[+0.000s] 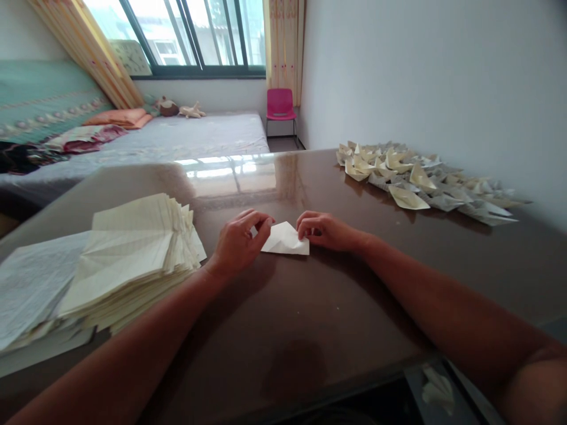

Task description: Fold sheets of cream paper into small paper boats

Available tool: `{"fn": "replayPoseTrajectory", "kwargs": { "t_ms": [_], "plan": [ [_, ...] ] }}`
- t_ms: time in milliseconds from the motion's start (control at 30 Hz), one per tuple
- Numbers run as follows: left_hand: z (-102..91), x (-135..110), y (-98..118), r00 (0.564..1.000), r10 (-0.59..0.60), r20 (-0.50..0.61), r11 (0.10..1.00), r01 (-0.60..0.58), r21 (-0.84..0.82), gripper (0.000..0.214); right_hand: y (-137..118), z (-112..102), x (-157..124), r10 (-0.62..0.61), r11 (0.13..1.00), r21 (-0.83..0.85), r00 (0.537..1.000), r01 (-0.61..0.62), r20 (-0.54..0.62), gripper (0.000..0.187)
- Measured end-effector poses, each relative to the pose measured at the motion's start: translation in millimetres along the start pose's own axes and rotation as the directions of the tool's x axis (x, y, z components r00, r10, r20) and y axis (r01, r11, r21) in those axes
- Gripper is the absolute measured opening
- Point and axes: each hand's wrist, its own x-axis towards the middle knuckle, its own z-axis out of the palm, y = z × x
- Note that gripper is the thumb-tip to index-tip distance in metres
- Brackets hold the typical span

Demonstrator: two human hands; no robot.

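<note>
A small white folded sheet of paper (287, 241) lies on the brown table in front of me, with a peaked top and a straight lower edge. My left hand (241, 239) is at its left side, thumb and index finger closed together by the paper's upper left edge. On the other side, my right hand (325, 230) has curled fingers gripping the right slope of the paper. Part of the paper's right side is hidden behind those fingers.
To the left rises a thick stack of creased yellowish sheets (128, 236), beside printed paper (39, 277). Many folded paper boats (407, 198) crowd the table's far right by the wall. Beyond the glossy table (283, 319) are a bed (212, 133) and a pink chair (280, 105).
</note>
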Motion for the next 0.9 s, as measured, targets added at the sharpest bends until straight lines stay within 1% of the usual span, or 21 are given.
{"fn": "replayPoseTrajectory", "kwargs": {
  "t_ms": [33, 100, 133, 200, 233, 300, 367, 433, 500, 567, 633, 700, 767, 800, 867, 900],
  "plan": [
    [3.5, -1, -4, 0.997, 0.022, 0.071, 0.999, -0.024, 0.026, 0.025, 3, -1, -1, 0.008, 1.000, -0.009, 1.000, -0.008, -0.009, 0.011],
    [7.7, -3, -8, 0.973, 0.116, 0.199, 0.988, -0.133, 0.077, 0.024, 6, -3, -2, 0.017, 1.000, -0.001, 0.999, -0.017, -0.035, 0.013],
    [8.5, -4, -8, 0.952, 0.172, 0.255, 0.973, -0.204, 0.106, 0.026, 6, -4, -2, 0.020, 1.000, 0.015, 0.999, -0.019, -0.041, 0.013],
    [8.8, -7, -7, 0.903, 0.271, 0.334, 0.922, -0.343, 0.181, 0.038, 7, -4, -2, 0.032, 0.997, 0.066, 0.998, -0.029, -0.052, 0.012],
    [8.9, -8, -6, 0.882, 0.304, 0.360, 0.889, -0.399, 0.226, 0.042, 8, -4, -2, 0.047, 0.994, 0.099, 0.997, -0.041, -0.060, 0.011],
    [9.7, -10, -6, 0.857, 0.344, 0.385, 0.826, -0.471, 0.309, 0.039, 10, -3, -2, 0.089, 0.981, 0.180, 0.993, -0.073, -0.082, 0.008],
    [11.6, -12, -8, 0.851, 0.367, 0.376, 0.788, -0.499, 0.361, 0.034, 13, -2, -2, 0.121, 0.964, 0.249, 0.989, -0.096, -0.087, 0.007],
    [14.3, -14, -9, 0.849, 0.387, 0.360, 0.772, -0.512, 0.377, 0.030, 15, -2, -2, 0.125, 0.965, 0.240, 0.989, -0.103, -0.080, 0.006],
    [17.3, -16, -7, 0.843, 0.395, 0.365, 0.763, -0.523, 0.381, 0.027, 14, -4, -3, 0.102, 0.989, 0.115, 0.993, -0.095, -0.060, 0.008],
    [20.3, -18, -4, 0.836, 0.379, 0.397, 0.755, -0.528, 0.390, 0.025, 10, -6, -3, 0.061, 0.994, -0.093, 0.998, -0.062, -0.013, 0.011],
    [22.9, -20, -1, 0.838, 0.343, 0.425, 0.757, -0.514, 0.402, 0.024, 4, -9, -4, 0.023, 0.953, -0.304, 0.999, -0.008, 0.046, 0.017],
    [24.6, -22, 2, 0.845, 0.312, 0.434, 0.770, -0.493, 0.405, 0.023, -4, -12, -5, 0.008, 0.887, -0.462, 0.997, 0.026, 0.072, 0.028],
    [24.9, -22, 4, 0.850, 0.299, 0.434, 0.787, -0.477, 0.392, 0.024, -12, -14, -5, 0.016, 0.838, -0.545, 0.998, 0.022, 0.064, 0.037],
    [24.4, -22, 4, 0.849, 0.298, 0.436, 0.794, -0.474, 0.381, 0.025, -15, -15, -5, 0.023, 0.829, -0.559, 0.997, 0.019, 0.068, 0.037],
    [21.8, -21, 5, 0.846, 0.302, 0.439, 0.801, -0.475, 0.365, 0.025, -18, -16, -5, 0.032, 0.836, -0.547, 0.992, 0.038, 0.118, 0.027],
    [19.9, -20, 6, 0.853, 0.294, 0.432, 0.804, -0.465, 0.371, 0.024, -19, -16, -5, 0.036, 0.845, -0.532, 0.988, 0.050, 0.150, 0.021]
  ]
}}
